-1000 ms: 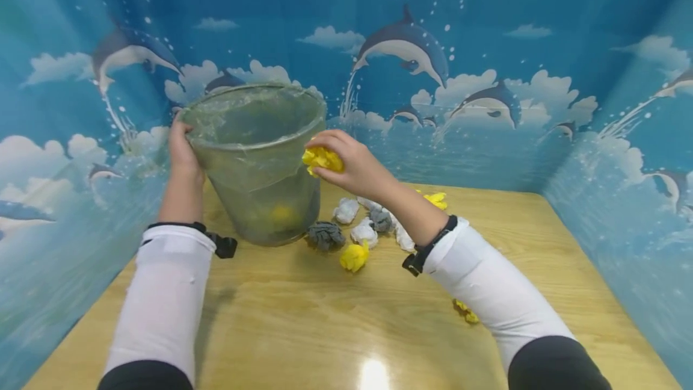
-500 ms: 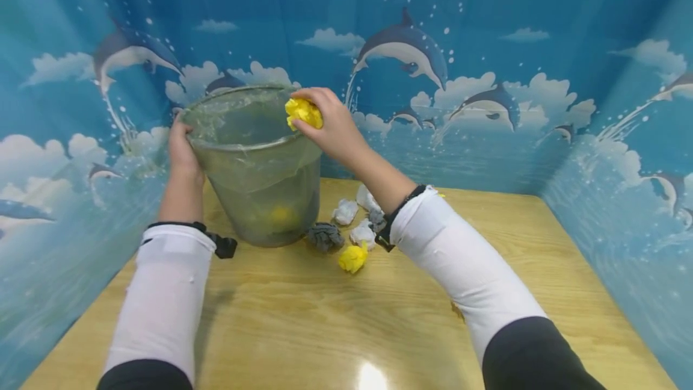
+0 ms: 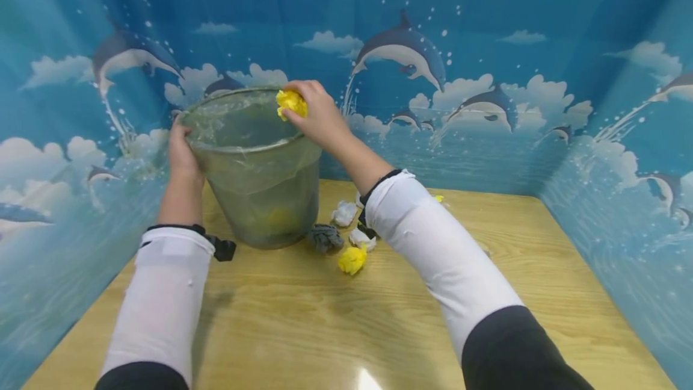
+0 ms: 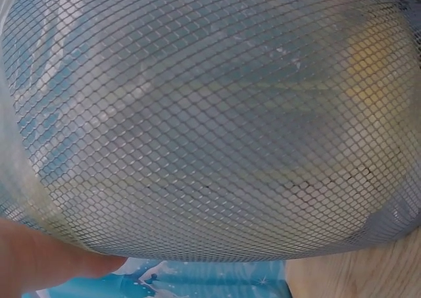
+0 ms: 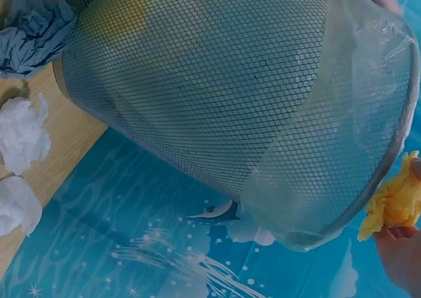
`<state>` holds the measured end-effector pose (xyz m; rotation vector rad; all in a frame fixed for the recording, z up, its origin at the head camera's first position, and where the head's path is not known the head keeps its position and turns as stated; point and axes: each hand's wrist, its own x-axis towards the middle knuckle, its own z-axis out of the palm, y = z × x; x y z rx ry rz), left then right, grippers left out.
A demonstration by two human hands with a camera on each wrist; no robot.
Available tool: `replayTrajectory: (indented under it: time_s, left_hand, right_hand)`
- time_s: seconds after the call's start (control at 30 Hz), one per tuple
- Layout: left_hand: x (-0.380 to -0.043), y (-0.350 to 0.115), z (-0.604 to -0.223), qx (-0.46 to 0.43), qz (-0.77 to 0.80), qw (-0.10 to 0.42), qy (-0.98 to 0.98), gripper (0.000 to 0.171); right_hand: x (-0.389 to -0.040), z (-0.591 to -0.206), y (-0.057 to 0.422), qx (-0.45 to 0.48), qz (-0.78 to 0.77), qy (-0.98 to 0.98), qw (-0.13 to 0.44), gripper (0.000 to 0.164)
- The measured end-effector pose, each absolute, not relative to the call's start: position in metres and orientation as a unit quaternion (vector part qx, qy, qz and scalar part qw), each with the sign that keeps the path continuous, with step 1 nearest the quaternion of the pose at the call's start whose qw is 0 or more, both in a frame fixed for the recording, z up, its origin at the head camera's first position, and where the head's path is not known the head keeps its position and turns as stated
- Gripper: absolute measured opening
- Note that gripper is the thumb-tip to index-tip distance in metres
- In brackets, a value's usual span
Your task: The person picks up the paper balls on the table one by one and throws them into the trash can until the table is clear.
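Note:
A mesh waste bin (image 3: 265, 191) lined with a clear plastic bag (image 5: 368, 54) stands at the left of the table in the head view. My left hand (image 3: 183, 152) holds its rim at the left side; in the left wrist view a finger (image 4: 59, 258) lies against the mesh. Over the bin's right rim, my right hand (image 3: 319, 114) pinches a crumpled yellow paper ball (image 3: 291, 105), seen also in the right wrist view beside the rim. Through the mesh a yellow patch (image 5: 122, 12) shows low inside the bin.
Right of the bin lie a dark grey paper ball (image 3: 325, 238), white paper balls (image 3: 344, 213) and another yellow paper ball (image 3: 352, 259) on the wooden table (image 3: 292, 324). My right forearm hides part of this group. A dolphin-printed curtain (image 3: 487, 29) surrounds the table.
My right hand has carried the yellow paper ball up and left, from beside the bin to over its right rim. The left hand and bin have stayed in place.

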<state>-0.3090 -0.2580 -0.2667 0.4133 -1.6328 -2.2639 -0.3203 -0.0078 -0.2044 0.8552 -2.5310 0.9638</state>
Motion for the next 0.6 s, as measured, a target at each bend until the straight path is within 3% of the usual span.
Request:
replayTrajectory:
  time_s: [0.3,0.6]
  left_hand:
    - [-0.3121,-0.2551,-0.2691,0.152,-0.785,0.129,-0.586,0.066]
    - [-0.3126,-0.2576,-0.2640,0.152,-0.780,0.138,-0.592,0.064]
  right_hand:
    - [-0.3231,-0.2040,-0.0053,0.279,0.324,-0.894,0.132,0.049]
    - [-0.3298,-0.2011,-0.0130,0.273,0.317,-0.901,0.117,0.050]
